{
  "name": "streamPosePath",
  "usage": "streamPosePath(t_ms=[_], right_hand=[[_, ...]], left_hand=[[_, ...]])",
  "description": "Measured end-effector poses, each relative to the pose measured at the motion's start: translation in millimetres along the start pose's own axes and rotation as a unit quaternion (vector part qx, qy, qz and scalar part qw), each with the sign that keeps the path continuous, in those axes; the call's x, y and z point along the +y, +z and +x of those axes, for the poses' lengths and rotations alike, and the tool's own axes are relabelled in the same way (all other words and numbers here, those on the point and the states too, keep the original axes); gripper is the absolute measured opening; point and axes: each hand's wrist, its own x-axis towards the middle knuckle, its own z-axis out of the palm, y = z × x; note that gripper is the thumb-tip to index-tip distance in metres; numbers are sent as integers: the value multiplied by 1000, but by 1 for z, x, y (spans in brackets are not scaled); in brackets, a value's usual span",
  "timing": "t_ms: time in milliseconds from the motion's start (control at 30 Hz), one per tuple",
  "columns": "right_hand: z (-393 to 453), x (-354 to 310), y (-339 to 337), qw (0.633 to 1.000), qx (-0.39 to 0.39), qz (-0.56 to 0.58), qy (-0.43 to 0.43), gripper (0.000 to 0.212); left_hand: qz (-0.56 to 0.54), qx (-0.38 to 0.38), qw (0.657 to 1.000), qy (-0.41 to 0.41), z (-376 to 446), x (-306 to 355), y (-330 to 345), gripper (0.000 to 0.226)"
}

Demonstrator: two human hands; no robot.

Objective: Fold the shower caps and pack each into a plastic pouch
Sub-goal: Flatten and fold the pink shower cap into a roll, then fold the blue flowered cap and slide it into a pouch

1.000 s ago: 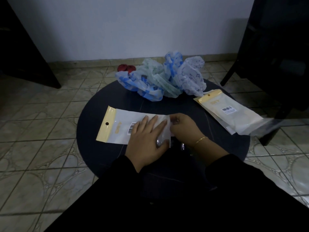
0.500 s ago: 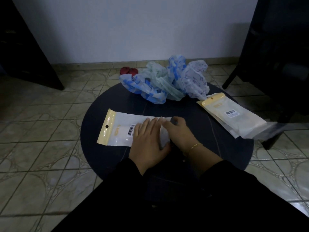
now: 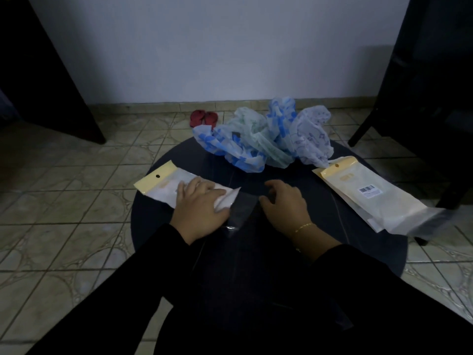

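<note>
Left hand (image 3: 198, 208) flat, fingers straight, pressing a filled plastic pouch (image 3: 179, 187) near the round tabletop's (image 3: 371, 252) left edge, right hand (image 3: 282, 204) just beside, grip loosely curled on nothing, heap of shower caps (image 3: 263, 135) at the far edge, stack of pouches (image 3: 368, 193) overhanging the right edge

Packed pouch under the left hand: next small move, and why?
Probably slide the packed pouch aside with the left hand lying on it; the right hand hovers free, and the pile of unfolded shower caps waits behind, with empty pouches to the right.
</note>
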Motion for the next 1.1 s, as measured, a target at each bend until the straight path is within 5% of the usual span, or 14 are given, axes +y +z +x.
streamPosePath(t_ms=[233,500,700,933,1033,1100], right_hand=[[33,-23,2,971,113,-151,-149,43],[55,-47,7,968,107,-183,-133,30],[39,-40,5,985,116,65,-110,13],[6,-16,-1,919,74,388,0,22],[-7,-9,-11,889,6,455,50,27],[-14,-6,-20,911,-37,403,76,30]], left_hand=[[-2,-50,998,-48,25,-23,-21,61],[0,-6,995,-99,39,-16,-15,44],[-59,-11,992,-110,41,-19,-14,43],[-111,36,985,-127,44,-28,-12,41],[-118,95,978,-143,38,-26,-17,47],[-160,109,968,-157,33,-22,-21,60]])
